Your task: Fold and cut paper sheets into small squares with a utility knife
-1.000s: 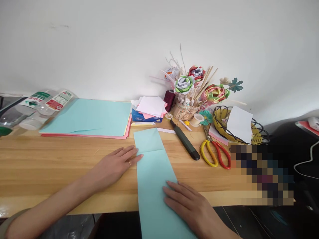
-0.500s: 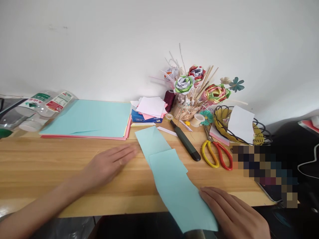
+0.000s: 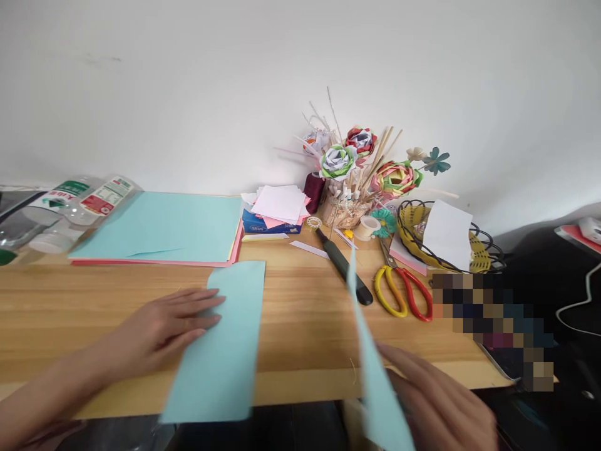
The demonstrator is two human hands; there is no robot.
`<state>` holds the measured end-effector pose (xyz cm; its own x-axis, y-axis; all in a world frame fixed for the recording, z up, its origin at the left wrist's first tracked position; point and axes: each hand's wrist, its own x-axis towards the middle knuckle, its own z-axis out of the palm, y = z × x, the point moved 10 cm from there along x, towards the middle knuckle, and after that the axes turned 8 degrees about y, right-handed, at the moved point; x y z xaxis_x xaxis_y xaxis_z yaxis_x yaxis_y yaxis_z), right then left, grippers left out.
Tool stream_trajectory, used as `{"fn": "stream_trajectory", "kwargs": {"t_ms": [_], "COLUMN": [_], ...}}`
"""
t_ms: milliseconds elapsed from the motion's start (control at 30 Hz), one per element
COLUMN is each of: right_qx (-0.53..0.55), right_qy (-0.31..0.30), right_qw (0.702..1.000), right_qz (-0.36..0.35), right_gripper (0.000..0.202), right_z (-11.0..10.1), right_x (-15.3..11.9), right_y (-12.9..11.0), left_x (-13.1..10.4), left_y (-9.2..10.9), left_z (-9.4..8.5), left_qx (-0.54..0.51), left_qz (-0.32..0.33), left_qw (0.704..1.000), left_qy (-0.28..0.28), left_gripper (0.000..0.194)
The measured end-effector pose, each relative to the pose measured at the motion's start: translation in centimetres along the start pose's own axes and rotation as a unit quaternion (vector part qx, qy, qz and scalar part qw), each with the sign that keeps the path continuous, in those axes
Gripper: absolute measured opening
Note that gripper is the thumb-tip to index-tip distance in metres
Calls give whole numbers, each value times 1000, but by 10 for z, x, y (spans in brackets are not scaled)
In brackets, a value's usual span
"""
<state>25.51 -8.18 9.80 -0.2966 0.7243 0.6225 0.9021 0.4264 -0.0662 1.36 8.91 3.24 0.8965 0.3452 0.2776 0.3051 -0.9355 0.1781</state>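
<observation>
Two light blue paper strips are apart from each other. The left strip (image 3: 230, 351) lies on the table, its lower end reaching past the front edge. Outstretched fingers of my left hand (image 3: 171, 326) rest flat on its left side. The right strip (image 3: 374, 369) is raised on edge, seen nearly side-on and blurred. My right hand (image 3: 436, 394) is closed at its right side, holding it; the thumb is mostly hidden.
A stack of coloured paper (image 3: 164, 225) lies at the back left beside plastic bottles (image 3: 79, 203). A dark-handled tool (image 3: 345, 263), scissors (image 3: 404, 291), a yellow basket (image 3: 408, 225) and a pot of paper flowers (image 3: 347, 210) stand or lie to the right.
The two overlapping strips have come apart. One has moved left under my left hand; the other has tipped up on edge in my right hand.
</observation>
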Motion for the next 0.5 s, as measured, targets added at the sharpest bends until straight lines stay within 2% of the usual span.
{"fn": "stream_trajectory", "kwargs": {"t_ms": [67, 100, 167, 233, 367, 500], "right_qx": [22, 42, 79, 118, 162, 189], "right_qy": [-33, -59, -96, -127, -150, -163], "right_qw": [997, 994, 990, 984, 975, 963], "right_qz": [-72, -80, -65, -42, 10, 99], "right_gripper": [30, 31, 27, 21, 21, 18], "right_z": [25, 40, 63, 78, 79, 72], "right_x": [14, 20, 30, 35, 38, 37], "right_y": [-16, -19, -16, -12, -2, 14], "left_x": [-11, -12, -5, 11, 54, 75], "left_y": [-5, -4, 9, 33, 74, 82], "left_z": [-14, -20, -25, -24, 5, 25], "left_qx": [43, 64, 94, 90, -28, -101], "left_qz": [14, 23, 50, 80, 86, 45], "left_qw": [998, 995, 988, 984, 995, 994], "left_qy": [46, 68, 110, 133, 37, -27], "left_gripper": [32, 28, 21, 24, 39, 37]}}
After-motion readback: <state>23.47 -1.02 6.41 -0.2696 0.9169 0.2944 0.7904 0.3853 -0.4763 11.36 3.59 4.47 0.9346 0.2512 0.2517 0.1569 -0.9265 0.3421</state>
